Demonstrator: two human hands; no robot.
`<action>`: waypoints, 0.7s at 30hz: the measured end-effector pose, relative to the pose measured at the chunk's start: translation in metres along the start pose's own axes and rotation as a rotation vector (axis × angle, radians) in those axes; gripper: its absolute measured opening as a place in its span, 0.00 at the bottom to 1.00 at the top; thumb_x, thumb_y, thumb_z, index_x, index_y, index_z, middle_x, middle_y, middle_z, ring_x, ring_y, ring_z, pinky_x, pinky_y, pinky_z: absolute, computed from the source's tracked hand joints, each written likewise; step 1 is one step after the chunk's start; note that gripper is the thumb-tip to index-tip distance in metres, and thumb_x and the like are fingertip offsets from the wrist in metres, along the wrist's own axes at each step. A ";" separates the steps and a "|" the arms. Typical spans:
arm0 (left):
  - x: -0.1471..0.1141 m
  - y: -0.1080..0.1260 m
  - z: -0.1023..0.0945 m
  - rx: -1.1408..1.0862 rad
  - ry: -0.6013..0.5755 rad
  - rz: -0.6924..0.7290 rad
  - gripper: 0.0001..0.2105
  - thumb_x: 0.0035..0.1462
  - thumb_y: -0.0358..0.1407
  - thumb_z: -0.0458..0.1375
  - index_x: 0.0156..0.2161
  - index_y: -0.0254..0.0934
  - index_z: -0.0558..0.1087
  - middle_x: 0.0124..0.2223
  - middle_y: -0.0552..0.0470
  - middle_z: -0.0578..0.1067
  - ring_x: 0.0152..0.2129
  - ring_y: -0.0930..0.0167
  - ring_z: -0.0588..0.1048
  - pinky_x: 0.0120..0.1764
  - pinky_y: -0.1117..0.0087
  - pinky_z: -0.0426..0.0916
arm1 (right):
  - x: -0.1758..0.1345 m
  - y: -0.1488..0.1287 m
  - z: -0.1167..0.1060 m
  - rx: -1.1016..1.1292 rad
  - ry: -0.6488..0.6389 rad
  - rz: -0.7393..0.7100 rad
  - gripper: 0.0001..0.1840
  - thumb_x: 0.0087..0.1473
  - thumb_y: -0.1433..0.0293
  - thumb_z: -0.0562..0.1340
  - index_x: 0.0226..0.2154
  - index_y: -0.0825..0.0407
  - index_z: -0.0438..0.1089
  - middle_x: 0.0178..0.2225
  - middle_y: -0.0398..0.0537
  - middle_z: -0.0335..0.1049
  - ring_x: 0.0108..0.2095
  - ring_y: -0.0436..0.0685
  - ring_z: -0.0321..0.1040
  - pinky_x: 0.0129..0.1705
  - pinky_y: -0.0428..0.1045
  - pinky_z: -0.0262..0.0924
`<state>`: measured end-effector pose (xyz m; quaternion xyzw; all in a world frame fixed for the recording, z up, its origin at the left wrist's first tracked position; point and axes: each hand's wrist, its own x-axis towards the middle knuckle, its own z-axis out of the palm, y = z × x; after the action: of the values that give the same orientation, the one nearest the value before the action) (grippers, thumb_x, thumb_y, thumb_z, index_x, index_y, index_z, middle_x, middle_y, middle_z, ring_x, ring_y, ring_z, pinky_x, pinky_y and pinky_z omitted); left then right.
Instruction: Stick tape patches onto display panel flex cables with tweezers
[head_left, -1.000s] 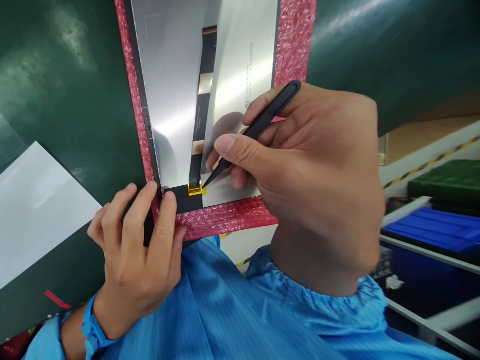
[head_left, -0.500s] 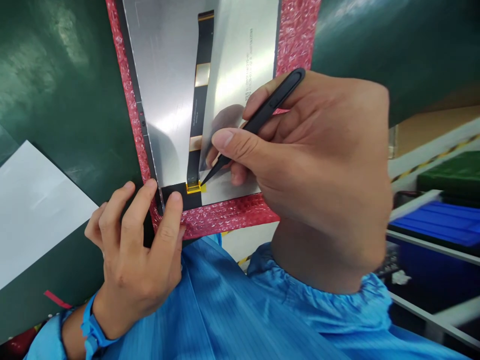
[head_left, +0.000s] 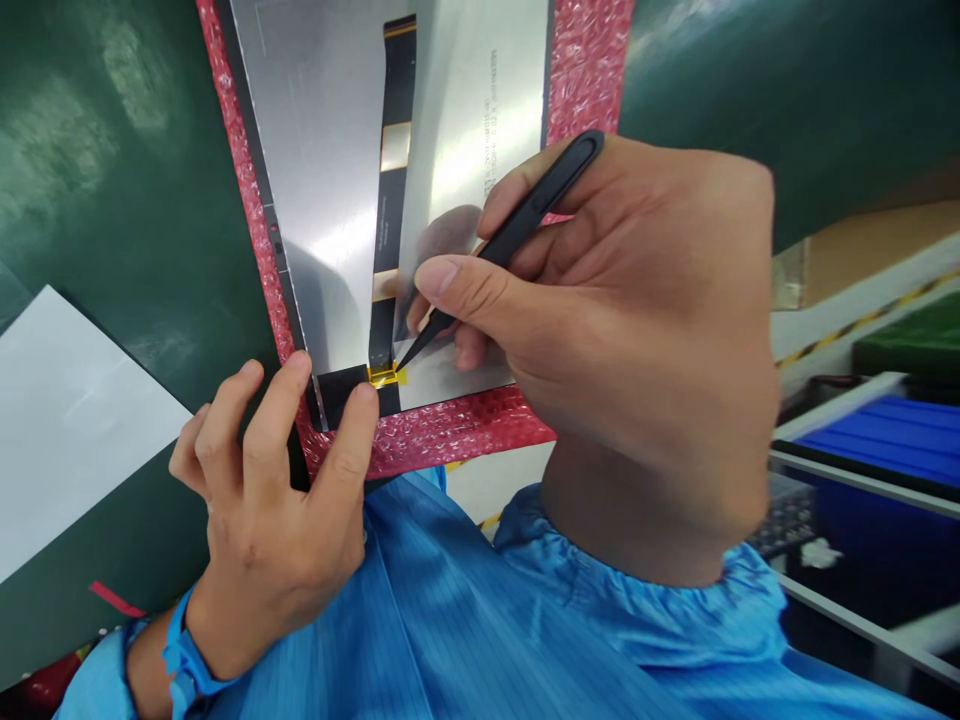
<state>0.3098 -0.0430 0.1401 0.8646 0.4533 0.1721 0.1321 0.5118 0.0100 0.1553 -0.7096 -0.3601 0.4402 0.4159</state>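
Observation:
A silver-backed display panel [head_left: 315, 140] lies on pink bubble wrap [head_left: 457, 437]. Down its back runs a black flex cable [head_left: 389, 210], whose lower end meets a small piece of yellow tape [head_left: 383, 377]. My right hand [head_left: 585, 290] pinches black tweezers [head_left: 517, 225] between thumb and fingers, their tip at the tape's right side. With fingers spread, my left hand [head_left: 285, 480] rests at the panel's lower left corner, and its index fingertip touches the tape's left edge or lies just beside it. A clear film partly covers the panel's right half.
The green work surface [head_left: 135, 250] extends on both sides of the panel. A white sheet [head_left: 75, 430] lies at the left, with a red strip [head_left: 116, 600] below it. Blue bins [head_left: 892, 450] and metal rails stand beyond the table at the right.
My left index finger has shifted right, up to the yellow tape. The panel appears slightly further left in view. The tweezers remain at the tape's right side.

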 end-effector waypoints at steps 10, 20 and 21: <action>0.000 0.003 -0.002 0.089 -0.098 -0.033 0.28 0.60 0.32 0.65 0.65 0.44 0.71 0.67 0.35 0.62 0.65 0.43 0.61 0.62 0.41 0.58 | -0.002 0.003 0.000 -0.042 0.032 -0.056 0.23 0.48 0.61 0.80 0.26 0.43 0.64 0.22 0.40 0.69 0.17 0.57 0.64 0.16 0.53 0.53; 0.001 0.004 -0.003 0.102 -0.132 -0.030 0.29 0.61 0.33 0.64 0.67 0.46 0.69 0.70 0.38 0.59 0.66 0.44 0.59 0.64 0.42 0.54 | -0.002 0.006 -0.001 -0.085 0.040 -0.124 0.23 0.50 0.63 0.79 0.27 0.43 0.63 0.23 0.40 0.67 0.20 0.57 0.62 0.22 0.55 0.55; 0.001 0.005 -0.003 0.114 -0.147 -0.036 0.29 0.62 0.33 0.63 0.68 0.47 0.69 0.71 0.38 0.59 0.66 0.44 0.59 0.64 0.42 0.53 | -0.002 0.007 -0.001 -0.097 0.056 -0.127 0.23 0.51 0.61 0.79 0.27 0.43 0.63 0.23 0.40 0.67 0.20 0.57 0.63 0.23 0.54 0.55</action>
<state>0.3123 -0.0449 0.1445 0.8727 0.4669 0.0796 0.1188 0.5125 0.0050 0.1500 -0.7167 -0.4135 0.3750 0.4180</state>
